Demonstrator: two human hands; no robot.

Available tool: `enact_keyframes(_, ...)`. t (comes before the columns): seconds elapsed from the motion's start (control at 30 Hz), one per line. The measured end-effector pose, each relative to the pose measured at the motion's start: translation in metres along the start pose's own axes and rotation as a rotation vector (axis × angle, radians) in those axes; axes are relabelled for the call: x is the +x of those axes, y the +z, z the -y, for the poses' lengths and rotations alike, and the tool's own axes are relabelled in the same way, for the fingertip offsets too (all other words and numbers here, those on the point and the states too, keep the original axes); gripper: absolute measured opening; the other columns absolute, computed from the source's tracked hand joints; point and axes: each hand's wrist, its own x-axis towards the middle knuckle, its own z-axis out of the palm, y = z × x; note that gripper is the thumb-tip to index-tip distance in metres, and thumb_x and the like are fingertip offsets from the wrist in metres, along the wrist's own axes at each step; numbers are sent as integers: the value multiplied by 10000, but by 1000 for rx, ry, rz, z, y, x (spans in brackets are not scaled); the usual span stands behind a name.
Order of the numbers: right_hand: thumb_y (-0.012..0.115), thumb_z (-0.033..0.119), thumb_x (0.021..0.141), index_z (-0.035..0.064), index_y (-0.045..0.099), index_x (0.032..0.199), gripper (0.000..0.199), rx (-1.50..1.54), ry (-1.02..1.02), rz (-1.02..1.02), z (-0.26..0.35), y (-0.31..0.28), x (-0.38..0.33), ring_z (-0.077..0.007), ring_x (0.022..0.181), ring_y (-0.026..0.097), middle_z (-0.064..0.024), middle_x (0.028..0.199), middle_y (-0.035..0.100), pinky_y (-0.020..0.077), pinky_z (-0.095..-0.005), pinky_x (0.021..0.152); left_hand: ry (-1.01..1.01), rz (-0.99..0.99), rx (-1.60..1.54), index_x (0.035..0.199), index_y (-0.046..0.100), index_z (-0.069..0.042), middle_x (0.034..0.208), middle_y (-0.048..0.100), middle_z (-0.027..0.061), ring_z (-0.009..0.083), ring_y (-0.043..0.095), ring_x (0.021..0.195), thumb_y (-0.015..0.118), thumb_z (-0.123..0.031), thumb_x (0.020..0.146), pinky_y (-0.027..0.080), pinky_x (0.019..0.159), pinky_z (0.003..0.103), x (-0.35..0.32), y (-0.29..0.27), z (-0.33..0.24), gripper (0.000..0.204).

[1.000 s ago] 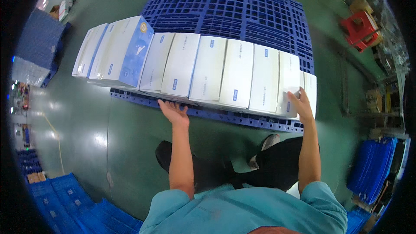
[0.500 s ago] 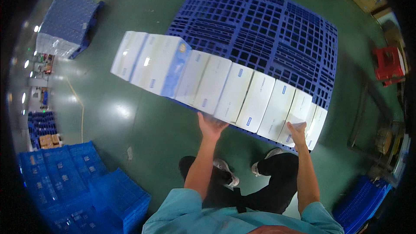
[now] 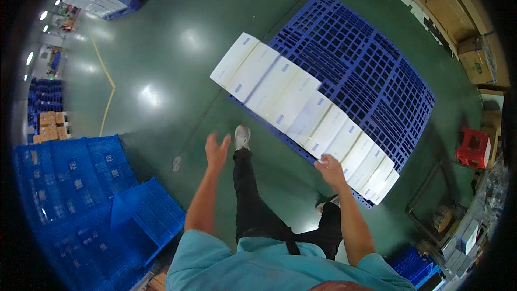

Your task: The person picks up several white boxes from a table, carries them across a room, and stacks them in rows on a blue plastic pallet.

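Aligning white oblong cardboard boxes on the blue latticed plastic pallet, just beyond the half-curled right grip, hold unclear, apparently calls next for steadying by the empty, splayed left grip.

The green floor is moderately lit, with blurred white patches of glare thrown back on its left half, while its right side is left dimmer. Small glaring lamps are seen along the left edge. The white boxes are lit brightest, and their fine print is softened past reading. The blue plastic pallet is bowed by the fisheye lens; stacked blue crates are stretched toward the rim, and the corners are swallowed by black.
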Motion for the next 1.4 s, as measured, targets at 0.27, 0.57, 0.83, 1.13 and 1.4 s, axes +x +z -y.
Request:
enact_keyframes(0.27, 658, 429, 809, -123, 392, 1282, 775, -434, -50, -458, 157, 95, 174, -440, 1295, 308, -296, 1373, 343, 306, -529, 1040, 103, 558, -129, 1276, 472, 55, 1276, 520, 237, 327, 486, 1215, 773, -449, 660, 376, 1007, 410, 325, 56, -37, 851)
enact_keyframes(0.57, 765, 708, 519, -160, 86, 1340, 1374, -301, 609, -466, 237, 155, 268, -471, 1380, -17, -323, 1457, 33, 209, -710, 981, 104, 745, -317, 1355, 414, 4, 1334, 468, 248, 374, 415, 1271, 769, -502, 609, 347, 1028, 420, 336, 89, -6, 968)
enact_keyframes(0.83, 806, 630, 549, -149, 153, 1268, 1245, -272, 476, -464, 212, 153, 273, -396, 1283, 150, -274, 1383, 130, 279, -653, 941, -183, 984, -567, 1440, 270, -13, 1497, 238, 212, 356, 160, 1408, 282, -656, 897, 124, 1144, 434, 373, 150, 35, 841)
enact_keyframes(1.13, 776, 649, 578, -175, 205, 1256, 1211, -376, 508, -446, 224, 140, 269, -420, 1263, 205, -301, 1354, 192, 299, -576, 977, -285, 762, -745, 1268, 496, 32, 1331, 468, 224, 321, 422, 1253, 336, -536, 942, 297, 1051, 372, 357, 151, 41, 675)
enact_keyframes(1.4, 723, 328, 789, -21, 582, 1075, 473, -34, 90, -271, 204, 77, 125, -270, 1027, 575, -171, 1086, 616, 443, -353, 891, -463, 657, -145, 1056, 624, 63, 1074, 610, 282, 406, 554, 1076, 427, -522, 891, 409, 913, 434, 177, 17, 150, 639)
